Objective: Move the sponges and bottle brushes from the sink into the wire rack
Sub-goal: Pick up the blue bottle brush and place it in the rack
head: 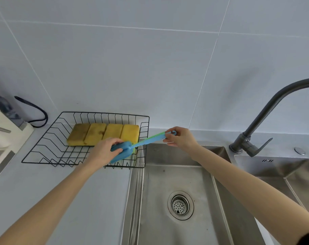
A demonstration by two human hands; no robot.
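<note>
Several yellow sponges (104, 134) lie side by side at the back of the black wire rack (44, 138) on the counter. Blue and green bottle brushes (146, 141) are held together, slanting over the rack's right front corner. My left hand (104, 149) grips their blue foam heads above the rack. My right hand (181, 137) pinches the handle ends over the sink's back edge. The steel sink (176, 183) holds no sponge or brush that I can see.
A dark faucet (266, 117) rises at the right behind a second basin (291, 167). A drain strainer (180, 205) sits in the near basin. A white appliance (3, 135) and a black cord (35, 112) stand left of the rack.
</note>
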